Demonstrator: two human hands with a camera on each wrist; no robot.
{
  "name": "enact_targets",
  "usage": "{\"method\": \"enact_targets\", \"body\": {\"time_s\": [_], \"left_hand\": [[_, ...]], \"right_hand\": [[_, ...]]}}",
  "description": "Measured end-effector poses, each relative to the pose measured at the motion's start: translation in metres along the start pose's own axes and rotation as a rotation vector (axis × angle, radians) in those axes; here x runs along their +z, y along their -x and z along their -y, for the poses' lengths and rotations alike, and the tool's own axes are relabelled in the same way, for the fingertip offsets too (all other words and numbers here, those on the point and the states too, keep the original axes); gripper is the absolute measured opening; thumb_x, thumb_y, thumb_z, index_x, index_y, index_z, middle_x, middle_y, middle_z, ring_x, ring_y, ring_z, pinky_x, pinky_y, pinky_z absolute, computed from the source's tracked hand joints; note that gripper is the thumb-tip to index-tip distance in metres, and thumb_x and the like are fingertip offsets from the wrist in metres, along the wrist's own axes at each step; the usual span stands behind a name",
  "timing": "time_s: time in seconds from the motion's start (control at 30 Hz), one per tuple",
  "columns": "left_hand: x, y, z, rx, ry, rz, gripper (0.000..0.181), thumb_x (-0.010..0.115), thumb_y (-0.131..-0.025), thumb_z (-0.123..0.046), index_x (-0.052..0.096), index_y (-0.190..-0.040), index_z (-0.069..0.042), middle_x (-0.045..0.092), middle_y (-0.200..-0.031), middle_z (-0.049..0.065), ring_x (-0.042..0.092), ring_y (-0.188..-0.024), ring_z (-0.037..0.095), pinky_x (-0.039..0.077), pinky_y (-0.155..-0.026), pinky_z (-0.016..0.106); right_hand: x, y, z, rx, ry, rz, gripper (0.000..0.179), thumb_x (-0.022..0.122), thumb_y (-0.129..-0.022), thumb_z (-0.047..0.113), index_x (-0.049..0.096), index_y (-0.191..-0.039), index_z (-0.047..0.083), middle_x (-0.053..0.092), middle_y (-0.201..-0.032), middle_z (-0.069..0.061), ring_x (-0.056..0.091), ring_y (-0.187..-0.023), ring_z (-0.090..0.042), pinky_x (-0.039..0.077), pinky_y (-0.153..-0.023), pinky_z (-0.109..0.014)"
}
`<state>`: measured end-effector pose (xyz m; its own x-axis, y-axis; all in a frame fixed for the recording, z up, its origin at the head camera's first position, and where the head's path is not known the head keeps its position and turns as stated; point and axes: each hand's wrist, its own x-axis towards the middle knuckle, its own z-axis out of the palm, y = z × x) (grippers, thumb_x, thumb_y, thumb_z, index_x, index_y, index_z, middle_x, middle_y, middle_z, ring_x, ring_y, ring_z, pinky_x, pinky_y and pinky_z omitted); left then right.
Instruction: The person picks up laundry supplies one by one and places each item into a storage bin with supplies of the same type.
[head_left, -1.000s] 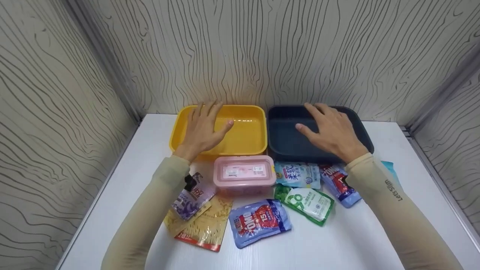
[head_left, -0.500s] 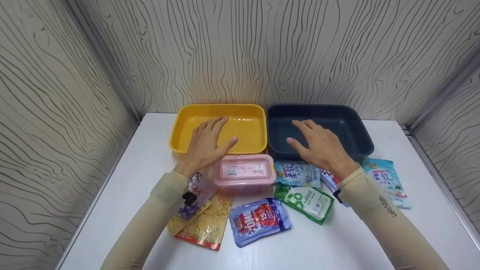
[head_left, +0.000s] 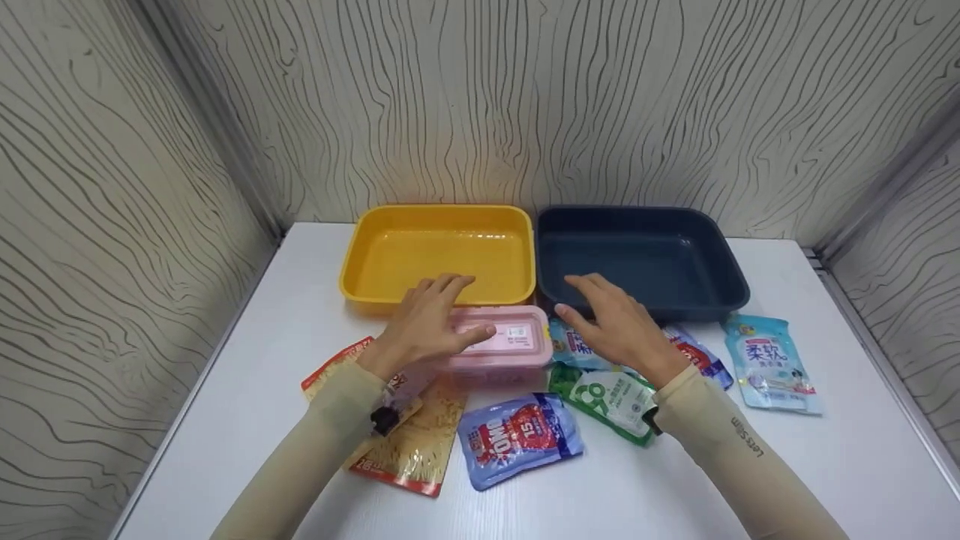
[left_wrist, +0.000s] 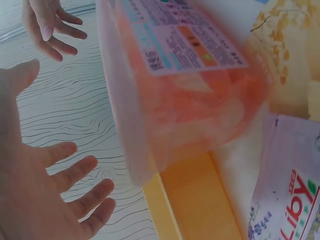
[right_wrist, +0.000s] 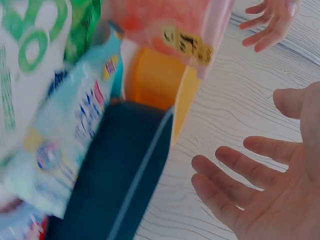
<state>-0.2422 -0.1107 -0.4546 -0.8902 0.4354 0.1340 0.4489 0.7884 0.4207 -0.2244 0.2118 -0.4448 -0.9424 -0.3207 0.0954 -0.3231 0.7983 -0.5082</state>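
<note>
In the head view my left hand (head_left: 427, 322) hovers over the left part of a pink lidded box (head_left: 517, 345), fingers spread. The left wrist view shows that hand apart from the box, with nothing in it. My right hand (head_left: 619, 326) hangs over a light blue pouch (head_left: 574, 346) and hides part of it; its fingers are relaxed and bare in the right wrist view. A green and white pouch (head_left: 607, 397) lies below the right wrist. Under the left wrist are a purple Liby pouch (left_wrist: 290, 190) and golden pouches (head_left: 431, 439), partly covered by the sleeve.
A yellow tray (head_left: 442, 298) and a dark blue tray (head_left: 652, 304) stand side by side against the back wall. A blue OMO pouch (head_left: 521, 441) lies in front. Another OMO pouch (head_left: 705, 360) and a light blue pouch (head_left: 772, 367) lie at the right.
Both hands have drawn back toward the person, from over the trays to over the pink box and pouches. They have also come closer together. The objects have not moved.
</note>
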Motion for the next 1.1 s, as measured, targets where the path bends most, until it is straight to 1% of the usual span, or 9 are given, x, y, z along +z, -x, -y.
{"method": "enact_targets", "body": {"time_s": [0.17, 0.23, 0.4, 0.57, 0.67, 0.8, 0.9, 0.97, 1.1], "left_hand": [[0.007, 0.009, 0.002, -0.06, 0.065, 0.041, 0.099, 0.062, -0.088, -0.079, 0.043, -0.163, -0.017, 0.049, -0.163, 0.007, 0.049, -0.146, 0.033, 0.039, -0.124, 0.055], [0.009, 0.014, 0.003, -0.096, 0.107, 0.046, 0.1, 0.064, -0.087, -0.079, 0.042, -0.163, -0.017, 0.048, -0.163, 0.006, 0.048, -0.147, 0.032, 0.039, -0.126, 0.055], [0.013, 0.021, 0.005, -0.165, 0.191, 0.008, 0.095, 0.068, -0.09, -0.07, 0.044, -0.161, -0.011, 0.05, -0.159, 0.01, 0.05, -0.146, 0.032, 0.041, -0.125, 0.054], [0.017, 0.027, 0.01, -0.206, 0.25, -0.025, 0.086, 0.068, -0.096, -0.058, 0.044, -0.159, -0.005, 0.052, -0.156, 0.016, 0.051, -0.146, 0.035, 0.04, -0.126, 0.052], [0.019, 0.031, 0.014, -0.254, 0.309, -0.033, 0.078, 0.067, -0.1, -0.049, 0.043, -0.16, -0.004, 0.05, -0.16, 0.018, 0.048, -0.149, 0.035, 0.037, -0.128, 0.053], [0.023, 0.035, 0.02, -0.291, 0.417, -0.07, 0.062, 0.063, -0.103, -0.033, 0.049, -0.155, -0.003, 0.057, -0.152, 0.018, 0.058, -0.136, 0.034, 0.049, -0.117, 0.054], [0.025, 0.036, 0.024, -0.275, 0.493, -0.114, 0.048, 0.062, -0.102, -0.022, 0.058, -0.146, -0.003, 0.065, -0.135, 0.016, 0.064, -0.119, 0.029, 0.058, -0.102, 0.048], [0.026, 0.036, 0.026, -0.274, 0.531, -0.133, 0.042, 0.062, -0.1, -0.017, 0.063, -0.14, -0.004, 0.068, -0.125, 0.013, 0.063, -0.113, 0.026, 0.058, -0.096, 0.043], [0.025, 0.037, 0.027, -0.348, 0.549, -0.121, 0.036, 0.061, -0.099, -0.019, 0.068, -0.129, -0.002, 0.068, -0.113, 0.011, 0.064, -0.097, 0.021, 0.058, -0.08, 0.033]], "right_hand": [[0.015, 0.004, -0.004, -0.006, -0.09, 0.015, 0.064, 0.057, -0.109, 0.05, 0.049, -0.159, 0.01, 0.052, -0.16, -0.017, 0.052, -0.146, -0.04, 0.043, -0.12, -0.064], [0.02, 0.005, -0.004, -0.008, -0.122, 0.019, 0.062, 0.056, -0.11, 0.048, 0.05, -0.158, 0.008, 0.054, -0.158, -0.018, 0.056, -0.142, -0.04, 0.047, -0.117, -0.062], [0.032, 0.006, -0.005, -0.012, -0.209, 0.035, 0.06, 0.055, -0.112, 0.042, 0.05, -0.155, 0.002, 0.058, -0.151, -0.021, 0.065, -0.129, -0.037, 0.056, -0.109, -0.057], [0.043, 0.007, -0.003, 0.009, -0.251, 0.035, 0.059, 0.057, -0.111, 0.04, 0.051, -0.155, 0.001, 0.059, -0.152, -0.02, 0.067, -0.126, -0.035, 0.058, -0.108, -0.055], [0.05, 0.007, 0.0, 0.005, -0.277, 0.03, 0.059, 0.06, -0.11, 0.036, 0.05, -0.156, 0.0, 0.059, -0.152, -0.02, 0.069, -0.124, -0.035, 0.058, -0.106, -0.054], [0.056, 0.007, 0.002, -0.006, -0.307, 0.022, 0.058, 0.063, -0.109, 0.03, 0.05, -0.156, -0.001, 0.062, -0.148, -0.019, 0.072, -0.117, -0.032, 0.062, -0.102, -0.051], [0.059, 0.006, 0.001, -0.027, -0.321, 0.006, 0.055, 0.066, -0.107, 0.026, 0.053, -0.153, 0.0, 0.066, -0.14, -0.019, 0.074, -0.108, -0.029, 0.065, -0.094, -0.047], [0.06, 0.006, 0.0, -0.036, -0.335, -0.009, 0.052, 0.067, -0.106, 0.023, 0.055, -0.151, 0.0, 0.068, -0.134, -0.018, 0.074, -0.102, -0.027, 0.066, -0.087, -0.043], [0.061, 0.004, -0.002, -0.03, -0.37, -0.034, 0.05, 0.069, -0.104, 0.018, 0.057, -0.147, -0.003, 0.07, -0.125, -0.018, 0.074, -0.095, -0.024, 0.065, -0.079, -0.033]]}}
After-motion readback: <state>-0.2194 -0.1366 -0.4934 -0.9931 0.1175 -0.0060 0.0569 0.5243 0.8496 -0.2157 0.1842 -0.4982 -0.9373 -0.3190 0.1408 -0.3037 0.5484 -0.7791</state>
